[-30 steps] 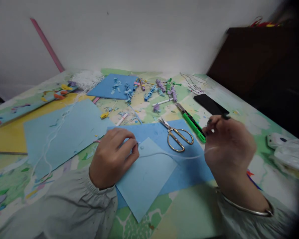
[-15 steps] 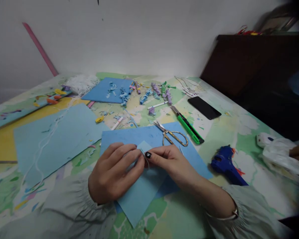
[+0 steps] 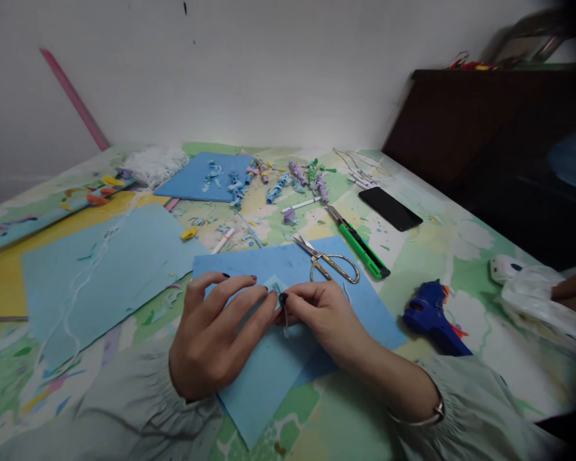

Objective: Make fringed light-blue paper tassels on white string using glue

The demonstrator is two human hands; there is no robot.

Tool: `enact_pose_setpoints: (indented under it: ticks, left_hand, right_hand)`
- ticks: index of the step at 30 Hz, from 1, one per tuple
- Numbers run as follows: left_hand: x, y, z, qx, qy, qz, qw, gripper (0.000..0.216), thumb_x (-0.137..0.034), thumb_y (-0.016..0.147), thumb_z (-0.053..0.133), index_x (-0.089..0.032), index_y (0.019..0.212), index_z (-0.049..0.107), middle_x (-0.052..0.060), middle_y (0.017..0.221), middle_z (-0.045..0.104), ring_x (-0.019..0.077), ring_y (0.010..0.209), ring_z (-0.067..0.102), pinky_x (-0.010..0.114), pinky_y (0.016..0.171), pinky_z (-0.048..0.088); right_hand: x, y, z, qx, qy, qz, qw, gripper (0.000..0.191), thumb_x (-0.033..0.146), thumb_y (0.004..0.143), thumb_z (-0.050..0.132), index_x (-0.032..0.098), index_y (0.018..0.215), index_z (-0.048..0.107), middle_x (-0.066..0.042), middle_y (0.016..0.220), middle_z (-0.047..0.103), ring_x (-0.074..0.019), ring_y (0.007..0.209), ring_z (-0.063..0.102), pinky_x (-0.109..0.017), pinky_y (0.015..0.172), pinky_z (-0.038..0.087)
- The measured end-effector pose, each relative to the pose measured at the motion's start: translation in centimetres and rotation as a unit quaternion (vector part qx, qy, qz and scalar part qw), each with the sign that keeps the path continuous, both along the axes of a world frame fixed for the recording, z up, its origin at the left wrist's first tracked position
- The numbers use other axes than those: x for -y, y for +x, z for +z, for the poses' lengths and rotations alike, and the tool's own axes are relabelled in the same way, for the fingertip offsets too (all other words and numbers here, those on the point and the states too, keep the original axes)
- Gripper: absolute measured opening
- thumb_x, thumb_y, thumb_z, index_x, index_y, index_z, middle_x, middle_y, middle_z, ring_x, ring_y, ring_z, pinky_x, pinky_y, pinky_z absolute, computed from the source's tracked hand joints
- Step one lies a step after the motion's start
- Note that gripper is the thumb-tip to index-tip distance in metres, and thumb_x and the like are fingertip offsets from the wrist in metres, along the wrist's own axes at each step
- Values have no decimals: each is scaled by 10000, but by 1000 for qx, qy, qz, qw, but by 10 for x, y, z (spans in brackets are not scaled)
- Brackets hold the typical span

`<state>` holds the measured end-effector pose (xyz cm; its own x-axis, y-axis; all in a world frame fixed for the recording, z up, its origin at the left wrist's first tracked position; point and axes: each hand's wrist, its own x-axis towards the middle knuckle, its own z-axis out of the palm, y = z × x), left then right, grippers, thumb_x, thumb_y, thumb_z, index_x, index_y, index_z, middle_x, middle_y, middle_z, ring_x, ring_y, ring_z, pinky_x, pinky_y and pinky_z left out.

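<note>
My left hand (image 3: 221, 336) and my right hand (image 3: 329, 317) meet over a narrow light-blue sheet (image 3: 269, 384) that lies slantwise on a larger blue sheet (image 3: 249, 259). Between thumb and fingertips my right hand pinches a thin, pale strip (image 3: 286, 326), whose curled end hangs below. The left thumb and forefinger close on the same small strip from the other side, with the other left fingers raised and spread. Most of the strip is hidden by the fingertips. Just beyond the right hand, gold-handled scissors (image 3: 333, 266) rest on the blue sheet, their blades slightly apart.
A green utility knife (image 3: 362, 246), a black phone (image 3: 390, 208) and a blue glue gun (image 3: 432, 317) lie to the right. Curly paper-wrapped sticks (image 3: 278, 187) and scraps lie behind. At left is a pale-blue sheet (image 3: 110, 275) under white string. Another person's hand (image 3: 573, 288) is at far right.
The left fingers have lifted and spread a little, while both sets of fingertips stay together at the strip. The whole view has shifted slightly.
</note>
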<state>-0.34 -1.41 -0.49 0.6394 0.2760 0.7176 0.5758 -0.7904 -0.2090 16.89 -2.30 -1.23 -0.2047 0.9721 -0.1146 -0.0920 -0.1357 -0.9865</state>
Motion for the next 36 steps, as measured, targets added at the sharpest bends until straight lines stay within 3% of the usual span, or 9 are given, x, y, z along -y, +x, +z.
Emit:
enact_pose_setpoints:
  ticks: [3,5,7,9,11,17,22,31,36]
  left_hand:
    - [-1,4,3,81,-103,14,991,381,-196,701,707,-148,1051,565,116,969,637,279,950,581,458,822,447]
    - [-4,4,3,166,-229,33,959,478,-238,696,696,-137,1123,507,144,1053,595,282,997,568,442,829,476]
    - [-10,3,1,251,-384,21,888,505,-244,705,672,-149,1156,466,129,1048,605,253,968,603,406,809,515]
    - [-16,2,-1,298,-527,-10,796,447,-243,711,656,-164,1118,488,92,947,655,221,875,651,369,755,549]
    - [-20,1,-3,301,-606,-28,736,339,-246,690,672,-169,1002,561,67,852,684,208,805,670,342,706,564]
    - [-19,5,4,264,-607,-19,750,126,-197,636,688,-184,746,627,8,709,685,170,666,657,299,647,565]
    - [-17,7,10,268,-680,-25,682,22,-175,691,629,-177,709,617,-29,548,629,106,439,574,207,439,502]
    - [-15,5,7,291,-705,3,647,78,-238,717,652,-184,671,621,-45,555,582,73,368,522,160,333,412]
    - [-15,3,2,284,-747,-1,601,138,-297,733,647,-183,769,579,-53,633,585,29,294,419,141,260,307]
  right_hand:
    - [-2,0,4,-4,1,-17,1000,209,183,766,496,151,570,562,18,546,581,-93,546,571,-208,578,471]
    - [-2,1,6,4,7,-17,1000,216,163,785,475,151,584,552,20,539,573,-90,552,575,-196,569,467]
    - [-2,1,7,18,20,-2,1000,211,160,808,464,148,620,559,16,556,578,-84,551,564,-192,564,460]
    - [-2,1,5,25,26,23,999,192,183,831,464,147,672,564,11,582,587,-80,539,546,-193,550,449]
    - [-1,0,2,22,22,46,998,182,215,849,467,150,706,558,11,592,584,-78,530,533,-197,541,440]
    - [1,0,1,19,16,77,997,194,240,865,467,154,720,563,16,595,566,-80,544,527,-202,553,439]
    - [1,1,3,23,22,82,996,174,230,857,479,145,746,581,13,616,569,-80,558,521,-205,560,435]
    - [2,1,0,36,19,63,997,126,226,848,493,148,780,565,27,591,558,-75,524,510,-196,526,413]
    - [1,1,-1,55,23,45,997,125,195,837,495,143,751,570,30,566,553,-69,498,497,-185,500,407]
